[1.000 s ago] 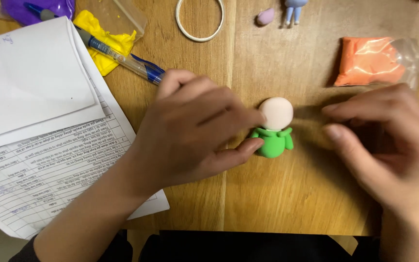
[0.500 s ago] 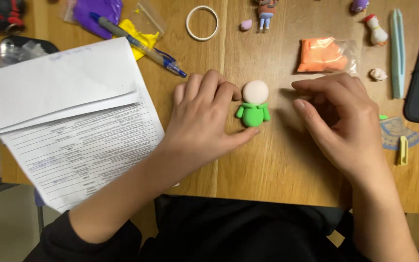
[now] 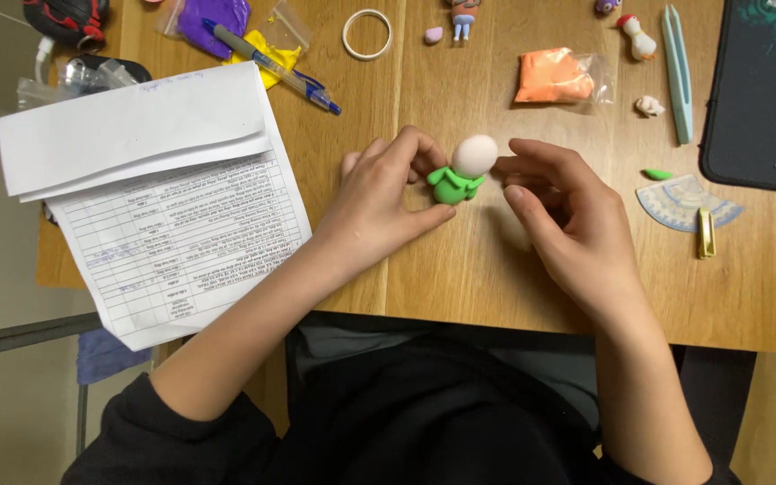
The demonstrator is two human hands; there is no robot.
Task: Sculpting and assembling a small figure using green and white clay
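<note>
**Clay figure has body and head; no face or detail yet**

Just above the middle of the frame, a small clay figure [image 3: 462, 172] stands on the wooden table [image 3: 496, 269]: a green body with short arms, topped by a plain pale ball for a head. The left hand [image 3: 379, 202] grasps the green body, thumb below and fingers curled behind it. The right hand [image 3: 568, 224] is released, its fingers loosely bent, with the fingertips [image 3: 507, 166] touching or just beside the head; which one, I cannot tell.

Body and head look joined. The head shows no face or hair, so detail appears left to add.

At upper right lie a bag of orange clay [image 3: 554, 76] and a pale blue modelling tool [image 3: 678, 72]. At upper left, printed papers [image 3: 163, 198], a blue pen [image 3: 271, 65] and bags of purple and yellow clay [image 3: 226, 22]. Small finished figures [image 3: 635, 36] stand along the top edge.
</note>
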